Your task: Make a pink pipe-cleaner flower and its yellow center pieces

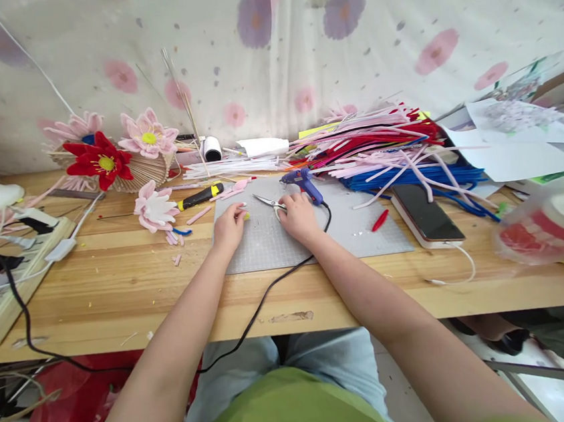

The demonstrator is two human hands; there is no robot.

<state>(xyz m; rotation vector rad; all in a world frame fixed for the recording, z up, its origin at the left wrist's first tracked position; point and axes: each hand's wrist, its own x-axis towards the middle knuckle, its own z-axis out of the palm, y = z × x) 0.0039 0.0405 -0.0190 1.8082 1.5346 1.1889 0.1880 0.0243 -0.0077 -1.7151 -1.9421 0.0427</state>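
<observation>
two hands are down on the grey cutting mat (345,234), which sits a little back from the near edge of the wooden table (121,308). closest to the body, a black cord (265,293) runs off the table edge, up across the mat's front corner and around the right wrist to the blue glue gun (302,183). left hand (228,227) has its fingers curled in on a small yellow bit (245,215), looks like a pinch but it's too small to be sure. right hand (297,217) is wrapped on the handles of the scissors (270,203), blades pointing left toward the other hand. bare wood in front of the mat is the only roomy strip. left side is crowded by a power strip (12,279) with plugs, a loose pink flower (155,209) and a yellow-black utility knife (200,197). right of the mat, a red scrap (380,220), a phone (426,212) on a white cable, then a blurry plastic tub (555,222). further back, a big pile of pipe cleaners (381,147) crowds right behind the glue gun, a basket of flowers (115,158) sits back left, papers (516,139) back right, and a floral cloth (268,38) closes off the far edge.
</observation>
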